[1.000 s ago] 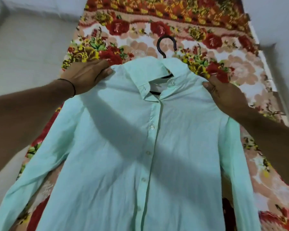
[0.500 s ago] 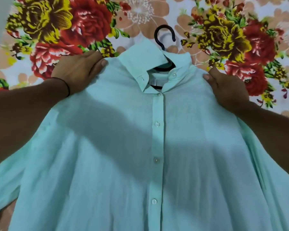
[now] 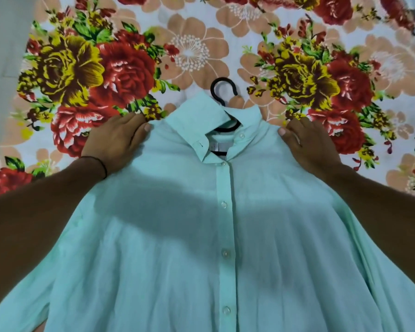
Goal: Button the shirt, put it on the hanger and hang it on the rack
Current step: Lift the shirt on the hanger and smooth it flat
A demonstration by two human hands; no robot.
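Observation:
A mint-green shirt (image 3: 177,236) lies front up on a flowered bedsheet, its placket buttoned from below the collar downward. A black hanger (image 3: 222,89) sits inside it; the hook sticks out above the collar and part of the bar shows in the open neck. My left hand (image 3: 115,142) grips the shirt's left shoulder, thumb on top of the cloth. My right hand (image 3: 309,142) holds the right shoulder the same way. The hanger's arms are hidden under the fabric.
The flowered bedsheet (image 3: 130,68) with red, yellow and peach blooms covers the surface under and beyond the shirt. A pale plain surface (image 3: 3,44) borders it at the far left. No rack is in view.
The camera has come much closer over the shirt, so collar and hanger hook look larger. Both hands keep their hold on the shoulders; the shirt has hardly shifted.

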